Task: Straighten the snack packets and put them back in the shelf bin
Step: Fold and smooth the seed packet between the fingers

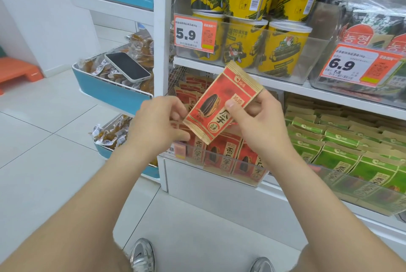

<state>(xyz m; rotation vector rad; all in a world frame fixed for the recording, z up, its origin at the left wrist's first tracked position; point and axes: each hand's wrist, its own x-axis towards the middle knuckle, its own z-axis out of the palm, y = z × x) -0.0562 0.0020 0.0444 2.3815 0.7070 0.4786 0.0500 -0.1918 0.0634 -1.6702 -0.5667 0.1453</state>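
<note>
Packet (212, 108) between left hand (158, 122), right hand (261, 123)

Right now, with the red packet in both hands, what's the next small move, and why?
Probably level the red packet and lower it into the clear bin below: left hand and right hand pinch it tilted, while the binned packets stand upright.

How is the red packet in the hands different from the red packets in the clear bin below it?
The held red paper snack packet is tilted in the air; the red packets in the clear plastic bin stand upright. The left hand and right hand grip the held one; the binned ones sit packed side by side. Both share a red-and-gold print with a dark seed.
</note>
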